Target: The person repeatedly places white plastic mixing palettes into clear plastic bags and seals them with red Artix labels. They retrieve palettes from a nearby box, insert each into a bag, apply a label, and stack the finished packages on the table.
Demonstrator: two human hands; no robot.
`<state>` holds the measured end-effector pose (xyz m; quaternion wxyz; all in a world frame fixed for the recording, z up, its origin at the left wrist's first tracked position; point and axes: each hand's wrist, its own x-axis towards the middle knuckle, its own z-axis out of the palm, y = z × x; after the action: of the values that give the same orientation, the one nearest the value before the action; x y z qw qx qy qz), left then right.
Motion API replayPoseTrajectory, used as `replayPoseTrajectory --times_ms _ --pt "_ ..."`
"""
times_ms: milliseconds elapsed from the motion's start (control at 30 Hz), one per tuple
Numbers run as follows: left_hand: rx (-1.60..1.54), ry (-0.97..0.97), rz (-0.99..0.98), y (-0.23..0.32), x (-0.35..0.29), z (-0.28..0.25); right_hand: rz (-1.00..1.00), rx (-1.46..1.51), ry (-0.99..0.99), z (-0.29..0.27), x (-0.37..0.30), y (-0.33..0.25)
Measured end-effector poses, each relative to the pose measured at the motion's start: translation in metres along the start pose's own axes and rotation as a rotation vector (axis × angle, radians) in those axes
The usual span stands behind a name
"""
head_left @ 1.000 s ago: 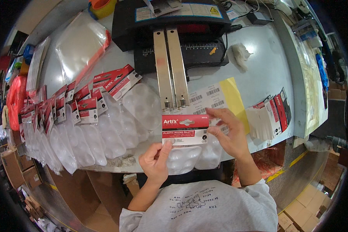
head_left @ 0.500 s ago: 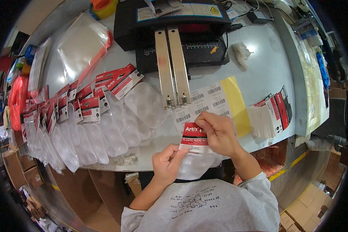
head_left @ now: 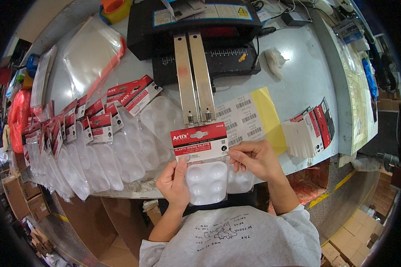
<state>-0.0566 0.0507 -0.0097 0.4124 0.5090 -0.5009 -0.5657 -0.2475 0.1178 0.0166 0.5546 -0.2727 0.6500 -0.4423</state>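
My left hand (head_left: 173, 182) is closed on the left side of a packaged white plastic paint palette (head_left: 206, 183), its thumb at the lower left corner of the header card. The palette has rounded wells, and more white welled plastic (head_left: 239, 181) shows beside it below my right hand. Across the top of the pack lies a red, black and white header card (head_left: 200, 143) with a hang hole, facing up. My right hand (head_left: 256, 160) pinches the card's lower right corner. The pack hangs at the table's front edge, above my lap.
Finished palette packs (head_left: 102, 164) lie overlapping on the left. Ahead stands a black machine (head_left: 236, 62) with two metal bars (head_left: 196, 80) pointing at me. A barcode label sheet (head_left: 243, 116) with yellow backing lies near my right hand; stacked header cards (head_left: 314, 131) lie further right. Clear bags (head_left: 91, 55) lie far left.
The header card has turned from angled between my hands to flat and facing up, showing its full width. My left hand has shifted left, and the palette's wells now show plainly.
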Motion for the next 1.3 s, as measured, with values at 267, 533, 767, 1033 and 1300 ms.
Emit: replayPoseTrajectory --times_ms 267,533,767,1033,1300 --pt "0.190 0.013 0.052 -0.002 0.002 -0.001 -0.144 -0.105 0.063 0.008 -0.002 0.002" --pt "0.268 -0.068 0.010 0.001 0.012 0.004 0.018 0.140 0.094 0.015 0.015 0.008" --pt "0.231 -0.054 0.015 -0.006 0.044 0.017 -0.087 0.229 0.223 0.027 0.047 0.009" --pt "0.239 -0.037 0.015 -0.015 0.063 0.023 -0.110 0.261 0.261 0.026 0.063 0.018" --pt "0.509 0.191 0.084 0.016 0.076 -0.042 -0.609 -0.982 0.917 -0.050 -0.016 -0.020"
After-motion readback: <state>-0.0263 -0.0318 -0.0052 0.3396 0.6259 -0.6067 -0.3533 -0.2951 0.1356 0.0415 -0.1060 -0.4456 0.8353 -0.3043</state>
